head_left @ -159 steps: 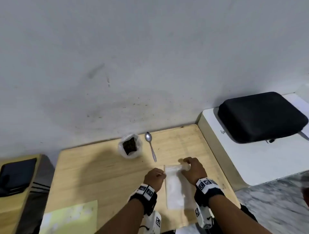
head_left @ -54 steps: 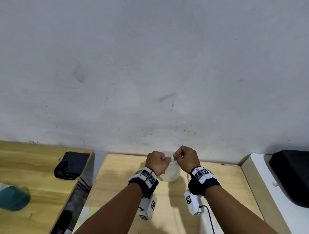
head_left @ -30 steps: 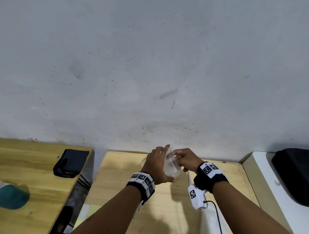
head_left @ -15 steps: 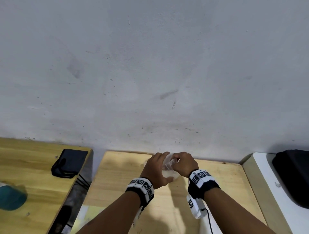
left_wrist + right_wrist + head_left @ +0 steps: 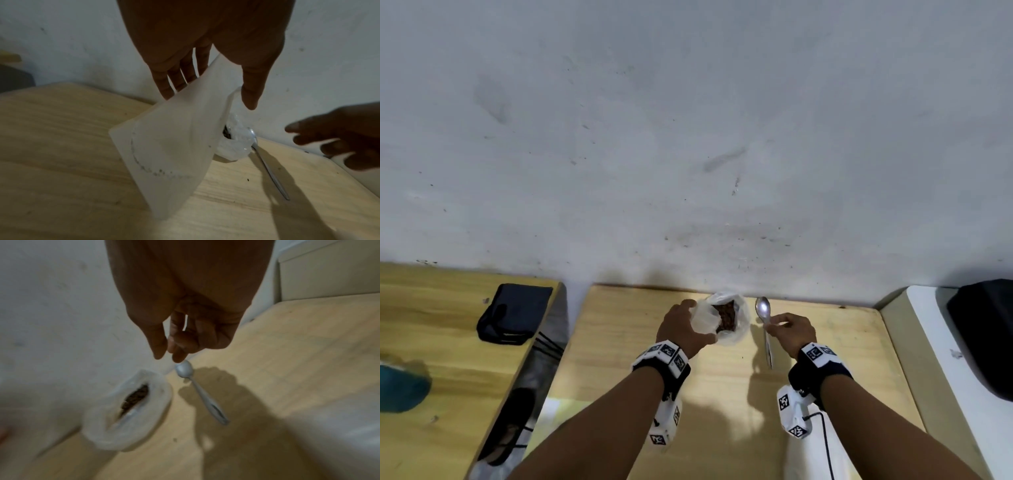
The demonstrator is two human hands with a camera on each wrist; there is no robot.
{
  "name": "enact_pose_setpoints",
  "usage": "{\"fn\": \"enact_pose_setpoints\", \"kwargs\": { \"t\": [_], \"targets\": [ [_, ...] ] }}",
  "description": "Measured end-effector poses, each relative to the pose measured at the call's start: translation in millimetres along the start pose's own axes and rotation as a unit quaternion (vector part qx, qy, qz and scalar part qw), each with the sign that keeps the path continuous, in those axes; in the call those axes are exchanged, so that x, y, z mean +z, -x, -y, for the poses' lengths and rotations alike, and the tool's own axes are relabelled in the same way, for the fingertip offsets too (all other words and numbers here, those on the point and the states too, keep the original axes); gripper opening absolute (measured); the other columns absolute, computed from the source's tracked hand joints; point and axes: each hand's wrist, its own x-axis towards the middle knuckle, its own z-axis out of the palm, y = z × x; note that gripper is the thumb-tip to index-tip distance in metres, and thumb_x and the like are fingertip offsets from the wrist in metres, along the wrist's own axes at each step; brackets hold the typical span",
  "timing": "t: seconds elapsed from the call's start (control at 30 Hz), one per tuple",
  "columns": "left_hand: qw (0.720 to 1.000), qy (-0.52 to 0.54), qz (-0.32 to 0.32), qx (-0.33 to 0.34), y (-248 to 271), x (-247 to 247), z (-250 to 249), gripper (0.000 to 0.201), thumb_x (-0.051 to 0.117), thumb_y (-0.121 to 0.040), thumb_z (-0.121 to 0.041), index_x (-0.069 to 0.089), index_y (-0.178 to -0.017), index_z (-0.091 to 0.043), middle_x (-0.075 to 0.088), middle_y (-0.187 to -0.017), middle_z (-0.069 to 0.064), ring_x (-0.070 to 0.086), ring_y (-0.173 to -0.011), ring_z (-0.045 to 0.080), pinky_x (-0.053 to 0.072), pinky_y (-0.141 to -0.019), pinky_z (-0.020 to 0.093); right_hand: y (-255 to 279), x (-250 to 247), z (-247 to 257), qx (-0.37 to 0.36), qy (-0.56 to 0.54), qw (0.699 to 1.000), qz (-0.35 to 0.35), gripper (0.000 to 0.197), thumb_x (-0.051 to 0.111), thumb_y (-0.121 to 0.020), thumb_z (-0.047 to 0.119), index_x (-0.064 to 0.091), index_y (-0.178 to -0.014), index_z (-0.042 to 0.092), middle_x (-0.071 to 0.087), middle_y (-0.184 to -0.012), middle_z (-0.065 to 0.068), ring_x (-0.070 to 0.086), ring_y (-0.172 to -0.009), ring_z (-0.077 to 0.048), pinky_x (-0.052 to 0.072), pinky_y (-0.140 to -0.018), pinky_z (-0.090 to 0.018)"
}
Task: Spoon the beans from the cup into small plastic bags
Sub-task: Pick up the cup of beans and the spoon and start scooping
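Note:
The cup (image 5: pixel 736 330), lined with crinkled clear plastic and holding dark beans (image 5: pixel 726 316), stands at the table's far edge by the wall. My left hand (image 5: pixel 700 322) pinches a small translucent plastic bag (image 5: pixel 170 146) between thumb and fingers; the bag hangs just left of the cup (image 5: pixel 232 146). A metal spoon (image 5: pixel 763 310) lies flat on the wood right of the cup, bowl toward the wall. Above the spoon (image 5: pixel 202 394), my right hand (image 5: pixel 166 356) hovers with its fingers loosely bent and holds nothing.
The wooden table (image 5: pixel 722 394) ends at the grey wall. A white surface (image 5: pixel 941 370) with a black case (image 5: pixel 986 335) adjoins on the right. A black pouch (image 5: pixel 513 313) lies on the left table. More white plastic (image 5: pixel 808 452) lies near my right forearm.
My right hand let go of the bag and moved right, over the spoon. The left hand keeps the bag and lowered it beside the cup. The view tilted down.

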Motion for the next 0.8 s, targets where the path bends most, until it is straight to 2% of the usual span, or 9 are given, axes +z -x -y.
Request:
{"fn": "enact_pose_setpoints", "kwargs": {
  "t": [0.07,0.13,0.2,0.27,0.4,0.57,0.67,0.8],
  "targets": [
    [0.999,0.013,0.023,-0.028,-6,3,3,0.09,0.084,-0.058,-0.045,0.041,-0.134,-0.022,0.05,-0.129,0.002,0.051,-0.116,0.022,0.046,-0.092,0.034,-7,0,-13,0.033,0.027,0.999,-0.003,0.019,0.079,-0.077,0.025,0.073,-0.094,0.018,0.07,-0.099,-0.005,0.065,-0.097,-0.026,0.045,-0.078,-0.025],
    [0.998,0.019,0.047,-0.042,-12,7,4,0.091,0.085,-0.058,-0.044,0.041,-0.135,-0.021,0.048,-0.132,0.003,0.05,-0.118,0.022,0.046,-0.093,0.034,-13,4,-23,0.052,0.052,0.997,0.004,0.026,0.08,-0.076,0.024,0.074,-0.099,0.013,0.071,-0.102,-0.007,0.065,-0.097,-0.027,0.045,-0.077,-0.025],
    [0.997,0.02,0.064,-0.05,-17,11,5,0.091,0.086,-0.057,-0.044,0.042,-0.134,-0.021,0.047,-0.132,0.003,0.05,-0.117,0.022,0.046,-0.094,0.034,-16,9,-28,0.058,0.083,0.995,0.017,0.025,0.08,-0.077,0.026,0.073,-0.095,0.011,0.07,-0.095,-0.008,0.063,-0.088,-0.026,0.045,-0.073,-0.026],
    [0.995,0.027,0.075,-0.061,-18,13,4,0.091,0.086,-0.057,-0.043,0.042,-0.133,-0.022,0.044,-0.131,0.003,0.049,-0.117,0.022,0.045,-0.092,0.032,-15,15,-30,0.055,0.102,0.993,0.022,0.018,0.078,-0.078,0.029,0.069,-0.084,0.015,0.065,-0.081,-0.005,0.057,-0.076,-0.023,0.044,-0.069,-0.026],
    [0.993,0.039,0.087,-0.074,-22,20,6,0.092,0.089,-0.055,-0.039,0.043,-0.133,-0.022,0.04,-0.134,0.003,0.049,-0.117,0.021,0.042,-0.09,0.028,-19,28,-37,0.059,0.127,0.99,0.022,0.023,0.075,-0.075,0.038,0.063,-0.068,0.019,0.063,-0.067,0.001,0.058,-0.062,-0.019,0.041,-0.056,-0.022],
    [0.991,0.041,0.101,-0.075,-25,21,7,0.093,0.089,-0.055,-0.039,0.042,-0.134,-0.024,0.041,-0.135,0.003,0.05,-0.117,0.022,0.045,-0.095,0.032,-25,36,-39,0.067,0.142,0.988,0.014,0.015,0.074,-0.075,0.035,0.069,-0.072,0.021,0.069,-0.071,-0.002,0.065,-0.069,-0.023,0.051,-0.063,-0.028],
    [0.991,0.051,0.105,-0.07,-26,21,6,0.095,0.089,-0.054,-0.039,0.041,-0.135,-0.025,0.042,-0.136,0.002,0.051,-0.117,0.021,0.045,-0.097,0.034,-26,37,-38,0.074,0.129,0.989,0.018,0.01,0.072,-0.078,0.031,0.071,-0.075,0.021,0.069,-0.074,-0.002,0.064,-0.067,-0.021,0.051,-0.063,-0.027],
    [0.991,0.064,0.105,-0.061,-25,23,5,0.095,0.09,-0.053,-0.039,0.043,-0.134,-0.027,0.044,-0.136,0.001,0.052,-0.117,0.021,0.046,-0.099,0.037,-26,36,-37,0.085,0.112,0.99,-0.001,0.013,0.064,-0.085,0.027,0.073,-0.086,0.018,0.071,-0.088,-0.009,0.061,-0.071,-0.026,0.049,-0.065,-0.029]
  ]
}}
